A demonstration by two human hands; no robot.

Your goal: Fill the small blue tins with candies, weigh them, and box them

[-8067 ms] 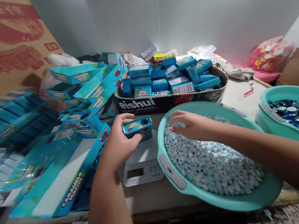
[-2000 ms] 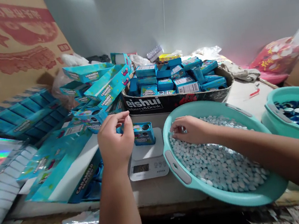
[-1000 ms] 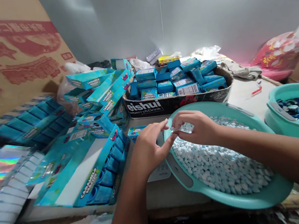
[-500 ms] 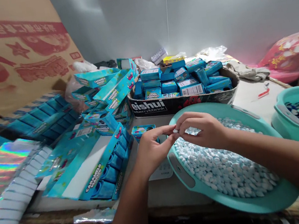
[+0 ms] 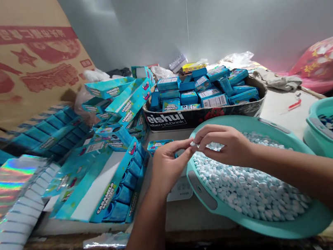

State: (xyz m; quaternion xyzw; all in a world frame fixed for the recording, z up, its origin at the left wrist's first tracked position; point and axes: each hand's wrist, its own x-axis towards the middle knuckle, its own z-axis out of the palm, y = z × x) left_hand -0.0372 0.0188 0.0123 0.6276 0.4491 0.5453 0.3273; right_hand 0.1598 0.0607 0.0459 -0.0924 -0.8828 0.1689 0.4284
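My left hand [image 5: 166,166] and my right hand [image 5: 224,143] meet fingertip to fingertip above the near rim of a teal basin [image 5: 199,185] full of pale blue-white tablets [image 5: 251,189]. Both pinch one small white tablet [image 5: 192,143] between them. Behind my left hand a small blue candy box [image 5: 157,145] stands on a white kitchen scale [image 5: 180,187], which my hand largely hides.
A cardboard tray [image 5: 180,116] of filled blue boxes stands at the back. Blue display cartons [image 5: 101,189] and holographic sheets [image 5: 4,195] crowd the left. A second teal basin [image 5: 315,138] with blue caps sits at the right edge. A large brown carton [image 5: 13,60] leans on the left.
My left hand left the box on the scale and came across to my right hand at the basin's rim. The two now pinch a tablet together.
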